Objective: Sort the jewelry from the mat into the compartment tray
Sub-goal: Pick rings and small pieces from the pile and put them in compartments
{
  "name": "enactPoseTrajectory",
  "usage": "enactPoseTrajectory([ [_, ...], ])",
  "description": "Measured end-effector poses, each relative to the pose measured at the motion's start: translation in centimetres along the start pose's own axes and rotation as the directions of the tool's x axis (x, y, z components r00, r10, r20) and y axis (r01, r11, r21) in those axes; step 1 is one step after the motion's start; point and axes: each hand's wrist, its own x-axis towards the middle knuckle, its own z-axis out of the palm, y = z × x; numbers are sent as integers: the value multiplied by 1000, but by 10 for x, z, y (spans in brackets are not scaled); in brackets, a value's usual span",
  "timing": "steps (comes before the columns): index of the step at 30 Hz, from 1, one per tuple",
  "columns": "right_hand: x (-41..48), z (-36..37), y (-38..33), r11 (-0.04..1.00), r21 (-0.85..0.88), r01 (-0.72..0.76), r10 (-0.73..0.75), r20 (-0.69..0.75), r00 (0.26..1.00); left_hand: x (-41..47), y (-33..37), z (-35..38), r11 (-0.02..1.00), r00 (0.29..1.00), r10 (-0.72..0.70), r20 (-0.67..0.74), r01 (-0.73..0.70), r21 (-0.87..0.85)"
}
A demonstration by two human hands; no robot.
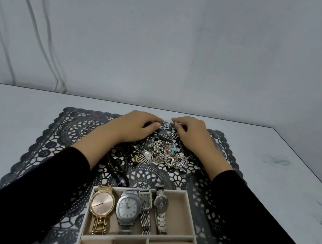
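Pinching tangled silver jewelry (167, 123), left hand (137, 125) and right hand (192, 135) meet over lacy mat (154, 176).

A dark lace mat (47, 146) carries a tangled heap (163, 153) of pearls, silver chains and brooches at its middle. A silver piece (167, 122) at the heap's far edge is pinched by the right hand (191, 134). A few thin rings (89, 123) lie apart at the far left, and a dark necklace (119, 170) trails nearer. The beige tray (188, 209) sits on the near edge, with four watches (128, 209) side by side in its far compartment.
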Motion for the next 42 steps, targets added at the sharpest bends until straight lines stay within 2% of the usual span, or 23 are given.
enactPoseTrajectory([
  [7,11,5,9,999,39,13,-12,-34,999,23,5,5,996,994,88,-71,-88,11],
  [15,11,1,13,994,109,28,-25,-30,999,31,2,11,996,994,86,-72,-88,-19],
  [20,12,2,13,997,70,17,-17,-4,1000,29,7,14,994,990,94,-107,-98,-39],
  [31,10,-3,15,995,99,18,-15,-32,999,28,2,7,996,996,-1,-85,-7,-88],
  [42,8,-10,19,994,106,24,-21,-26,999,29,8,10,999,996,-21,-92,18,-37],
])
